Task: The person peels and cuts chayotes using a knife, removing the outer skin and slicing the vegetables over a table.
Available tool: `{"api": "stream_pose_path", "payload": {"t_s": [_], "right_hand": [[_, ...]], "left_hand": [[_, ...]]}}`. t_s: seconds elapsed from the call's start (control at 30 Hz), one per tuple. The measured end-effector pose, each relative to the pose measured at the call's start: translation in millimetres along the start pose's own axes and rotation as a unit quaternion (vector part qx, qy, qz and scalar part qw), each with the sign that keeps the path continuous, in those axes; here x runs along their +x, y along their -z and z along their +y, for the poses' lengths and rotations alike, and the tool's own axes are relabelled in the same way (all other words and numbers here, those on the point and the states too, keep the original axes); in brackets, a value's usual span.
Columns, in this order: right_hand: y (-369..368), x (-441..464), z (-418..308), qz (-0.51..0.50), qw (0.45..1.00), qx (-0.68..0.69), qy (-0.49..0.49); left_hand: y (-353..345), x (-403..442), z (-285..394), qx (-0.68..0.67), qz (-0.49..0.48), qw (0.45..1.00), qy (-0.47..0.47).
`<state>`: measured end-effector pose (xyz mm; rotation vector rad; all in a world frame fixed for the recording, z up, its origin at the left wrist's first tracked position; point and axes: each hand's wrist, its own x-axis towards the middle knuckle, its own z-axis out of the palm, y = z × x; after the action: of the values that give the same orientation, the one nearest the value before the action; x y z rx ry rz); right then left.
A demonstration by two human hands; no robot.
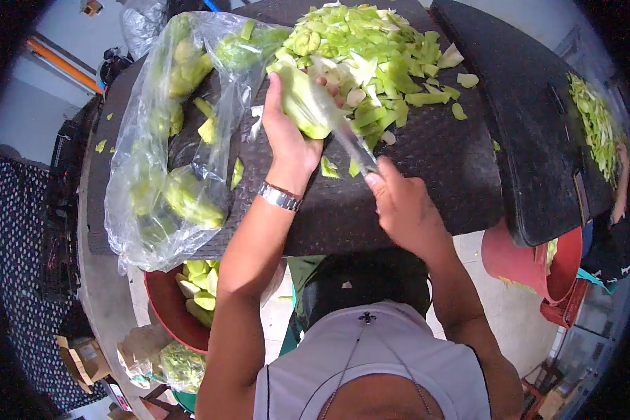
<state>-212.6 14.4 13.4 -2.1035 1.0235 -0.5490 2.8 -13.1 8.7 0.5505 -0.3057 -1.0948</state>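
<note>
My left hand (288, 140), with a metal watch at its wrist, is wrapped round a pale green chayote (295, 98) over the black table (434, 168). In my right hand (402, 203) is a knife (355, 143); its blurred blade lies against or very near the chayote's right side. Just beyond both hands spreads a heap of green peelings (371, 42). To the left of my left hand lies a clear plastic bag (129, 189) with several whole chayotes (192, 196) in it.
Below the table's left edge stands a red tub (162, 308) of pale green pieces. A red bucket (514, 259) sits under the right side. Another black table (532, 119) bears more peelings (591, 126), beside another person's hand (620, 199).
</note>
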Motion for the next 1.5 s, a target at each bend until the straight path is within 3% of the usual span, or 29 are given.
{"api": "stream_pose_path", "payload": {"t_s": [0.1, 0.3, 0.4, 0.43, 0.47, 0.53, 0.6, 0.67, 0.7, 0.73, 0.8, 0.9, 0.97, 1.03, 1.1, 1.17, 1.2, 1.23, 1.27, 1.33, 1.47, 1.5], "right_hand": [[18.1, 6.6, -2.6, 0.006, 0.994, -0.010, -0.106], [20.3, 6.6, -2.7, -0.064, 0.993, 0.095, -0.025], [32.0, 33.1, 2.2, -0.010, 0.987, 0.121, -0.107], [38.0, 44.6, 6.0, 0.013, 0.984, 0.128, -0.120], [44.8, 59.3, 12.5, 0.028, 0.992, 0.091, -0.086], [47.3, 80.7, 25.7, 0.040, 0.998, 0.045, -0.034], [42.8, 92.9, 32.1, 0.033, 0.999, 0.039, 0.003], [38.3, 98.5, 26.6, 0.006, 0.999, 0.052, -0.012], [36.5, 95.9, 19.5, -0.017, 0.997, 0.058, -0.044], [32.3, 93.2, 16.4, -0.041, 0.994, 0.066, -0.078], [27.9, 92.0, 22.1, -0.037, 0.997, 0.030, -0.062], [29.8, 92.8, 25.5, -0.034, 0.997, 0.013, -0.067], [32.2, 94.9, 28.6, -0.020, 0.998, 0.006, -0.052], [28.0, 94.6, 38.2, 0.002, 1.000, -0.002, -0.027], [25.7, 93.2, 41.5, 0.008, 1.000, -0.003, -0.028], [25.1, 92.7, 43.5, 0.010, 1.000, -0.001, -0.029], [24.2, 92.8, 44.7, 0.010, 1.000, 0.000, -0.024], [23.8, 93.0, 45.5, 0.011, 1.000, 0.002, -0.017], [24.1, 93.0, 46.3, 0.013, 1.000, 0.012, -0.008], [25.2, 93.1, 46.6, 0.017, 0.999, 0.033, 0.010], [27.7, 90.5, 39.5, 0.026, 0.999, -0.001, -0.026], [24.5, 90.3, 43.6, 0.067, 0.995, -0.001, 0.071]], "left_hand": [[1.9, 1.8, 3.5, -0.012, 0.001, 1.000, -0.011], [5.0, 5.1, 6.2, -0.039, 0.000, 0.999, 0.004], [2.4, -18.6, 36.6, 0.021, -0.046, 0.998, 0.031], [6.0, -37.9, 53.7, 0.011, -0.116, 0.991, 0.057], [7.6, -65.8, 70.1, 0.038, -0.120, 0.988, 0.088], [30.1, -127.6, 107.7, 0.242, -0.213, 0.943, 0.086], [54.2, -197.2, 147.7, 0.316, -0.180, 0.910, 0.200], [92.5, -249.8, 177.9, 0.488, -0.114, 0.815, 0.290], [91.3, -268.9, 181.2, 0.533, -0.005, 0.779, 0.330], [124.3, -293.7, 186.8, 0.622, 0.067, 0.704, 0.336], [133.6, -314.7, 185.9, 0.839, 0.168, 0.451, 0.253], [96.6, -317.7, 209.3, 0.705, 0.258, 0.644, 0.148], [42.4, -299.0, 218.5, 0.661, 0.211, 0.715, 0.089], [12.8, -274.5, 221.7, 0.660, 0.127, 0.741, -0.005], [-3.8, -220.4, 219.5, 0.746, 0.039, 0.661, -0.062], [-3.2, -148.4, 211.1, 0.792, 0.011, 0.609, -0.031], [-3.9, -110.9, 206.3, 0.832, -0.003, 0.555, -0.015], [17.6, -73.0, 203.1, 0.863, -0.045, 0.498, -0.075], [36.0, -37.3, 204.6, 0.906, -0.042, 0.409, -0.100], [93.3, 31.8, 223.1, 0.981, 0.023, 0.190, -0.033], [54.2, 54.6, 231.1, 0.976, 0.107, 0.182, 0.059], [53.3, 56.8, 234.7, 0.979, 0.100, 0.164, 0.062]]}}
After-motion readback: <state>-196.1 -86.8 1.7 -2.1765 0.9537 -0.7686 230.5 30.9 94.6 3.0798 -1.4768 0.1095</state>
